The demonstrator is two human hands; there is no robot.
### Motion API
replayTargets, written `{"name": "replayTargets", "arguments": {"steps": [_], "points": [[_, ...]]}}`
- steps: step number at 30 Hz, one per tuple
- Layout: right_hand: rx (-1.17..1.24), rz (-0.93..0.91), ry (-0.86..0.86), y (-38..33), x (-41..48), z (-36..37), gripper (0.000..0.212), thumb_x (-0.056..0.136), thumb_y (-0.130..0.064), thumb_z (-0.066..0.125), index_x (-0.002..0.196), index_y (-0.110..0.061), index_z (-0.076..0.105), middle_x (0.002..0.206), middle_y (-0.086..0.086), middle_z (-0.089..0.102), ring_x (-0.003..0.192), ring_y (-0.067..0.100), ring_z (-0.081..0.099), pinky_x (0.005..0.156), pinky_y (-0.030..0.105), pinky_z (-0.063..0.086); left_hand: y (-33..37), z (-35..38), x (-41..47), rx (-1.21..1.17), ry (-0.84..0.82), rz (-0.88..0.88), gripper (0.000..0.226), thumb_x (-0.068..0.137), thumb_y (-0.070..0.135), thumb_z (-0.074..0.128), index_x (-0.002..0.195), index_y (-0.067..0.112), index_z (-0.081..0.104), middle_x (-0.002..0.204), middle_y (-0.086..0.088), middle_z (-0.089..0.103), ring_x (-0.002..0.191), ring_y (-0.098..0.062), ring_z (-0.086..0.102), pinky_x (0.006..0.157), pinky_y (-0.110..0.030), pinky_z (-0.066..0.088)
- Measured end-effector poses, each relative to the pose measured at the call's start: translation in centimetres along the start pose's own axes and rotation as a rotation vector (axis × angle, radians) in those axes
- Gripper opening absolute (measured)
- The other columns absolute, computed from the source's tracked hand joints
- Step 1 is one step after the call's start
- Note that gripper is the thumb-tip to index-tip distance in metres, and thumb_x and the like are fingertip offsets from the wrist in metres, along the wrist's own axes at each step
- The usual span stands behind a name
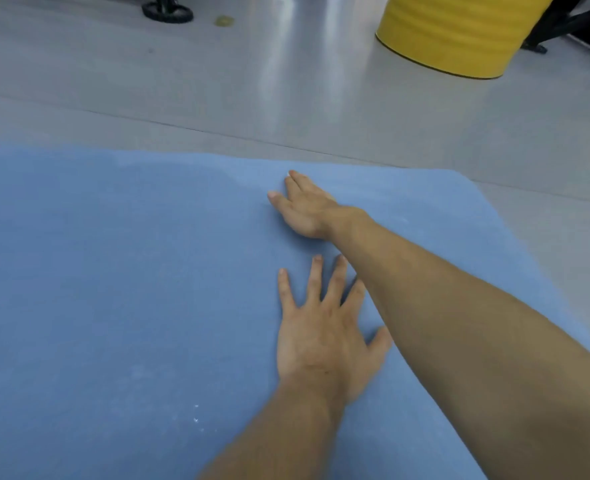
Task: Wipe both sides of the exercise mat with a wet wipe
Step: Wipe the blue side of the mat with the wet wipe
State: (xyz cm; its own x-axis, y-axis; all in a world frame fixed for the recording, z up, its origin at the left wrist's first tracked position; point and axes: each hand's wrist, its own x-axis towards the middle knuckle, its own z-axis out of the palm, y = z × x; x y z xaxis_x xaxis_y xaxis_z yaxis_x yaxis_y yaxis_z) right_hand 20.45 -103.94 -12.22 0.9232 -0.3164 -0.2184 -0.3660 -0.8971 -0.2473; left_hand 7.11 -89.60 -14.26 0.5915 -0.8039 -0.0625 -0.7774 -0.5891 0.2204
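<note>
Left hand [324, 334] lay flat with fingers spread apart, pressing the blue, fine-grained exercise mat [113, 271] beneath it on the glossy grey floor [286, 81]. At twelve o'clock the right hand [304, 206] rested flat near the mat's far edge, fingers straight. A ribbed yellow drum [453, 32] stood at one o'clock, a black wheel [167, 11] at eleven.

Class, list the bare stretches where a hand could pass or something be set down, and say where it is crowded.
Free: the wide stretch of blue mat left of both hands, and the grey floor between its far edge and the yellow drum. Crowded: centre-right, where the left hand lies flat beside the right forearm, right hand beyond.
</note>
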Motion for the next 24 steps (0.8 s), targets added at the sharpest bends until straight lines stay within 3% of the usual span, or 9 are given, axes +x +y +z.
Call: {"name": "replayTargets", "arguments": {"steps": [3, 8, 17, 20, 24], "points": [[-0.064, 0.037, 0.108, 1.7, 0.1, 0.7, 0.069, 0.108, -0.05, 0.022, 0.162, -0.01, 0.01, 0.17, 0.005, 0.005, 0.157, 0.02, 0.005, 0.125, 0.035, 0.003, 0.0, -0.1, -0.1, -0.005, 0.004, 0.005, 0.08, 0.092, 0.07, 0.016, 0.162, 0.034, -0.002, 0.171, 0.007, -0.012, 0.154, -0.027, -0.024, 0.113, -0.068, -0.016], [-0.058, 0.328, 0.275, 10.5, -1.6, -0.5, 0.06, 0.107, -0.045, 0.023, 0.155, -0.01, 0.029, 0.161, 0.009, 0.029, 0.15, 0.029, 0.025, 0.122, 0.044, 0.018, 0.0, -0.2, -0.2, -0.022, -0.005, -0.006, 0.079, 0.095, 0.073, 0.016, 0.162, 0.037, -0.005, 0.169, 0.007, -0.02, 0.153, -0.026, -0.027, 0.112, -0.067, -0.019], [0.034, 0.755, 0.284, 20.4, -8.1, -2.4, 0.059, 0.102, -0.027, 0.026, 0.157, -0.006, 0.024, 0.163, 0.009, 0.025, 0.151, 0.027, 0.02, 0.122, 0.046, 0.016, 0.2, -0.1, -0.2, -0.005, -0.001, -0.017, 0.078, 0.095, 0.073, 0.017, 0.161, 0.037, -0.005, 0.169, 0.007, -0.02, 0.153, -0.026, -0.027, 0.112, -0.068, -0.018], [0.062, 0.69, 0.32, 19.6, -7.8, -2.2, 0.056, 0.104, -0.029, 0.03, 0.153, -0.001, 0.028, 0.158, 0.016, 0.03, 0.148, 0.033, 0.025, 0.121, 0.044, 0.02, 0.2, -0.1, -0.2, -0.006, 0.007, -0.025, 0.079, 0.095, 0.073, 0.017, 0.162, 0.037, -0.004, 0.169, 0.007, -0.019, 0.153, -0.026, -0.027, 0.113, -0.068, -0.018], [0.03, 0.425, 0.236, 14.8, -4.3, -1.6, 0.071, 0.104, -0.053, 0.033, 0.156, -0.005, 0.025, 0.164, 0.012, 0.023, 0.152, 0.027, 0.019, 0.123, 0.042, 0.017, 0.3, -0.2, -0.2, 0.006, -0.004, -0.029, 0.079, 0.095, 0.073, 0.015, 0.161, 0.038, -0.007, 0.169, 0.008, -0.022, 0.153, -0.026, -0.028, 0.113, -0.067, -0.018]]}}
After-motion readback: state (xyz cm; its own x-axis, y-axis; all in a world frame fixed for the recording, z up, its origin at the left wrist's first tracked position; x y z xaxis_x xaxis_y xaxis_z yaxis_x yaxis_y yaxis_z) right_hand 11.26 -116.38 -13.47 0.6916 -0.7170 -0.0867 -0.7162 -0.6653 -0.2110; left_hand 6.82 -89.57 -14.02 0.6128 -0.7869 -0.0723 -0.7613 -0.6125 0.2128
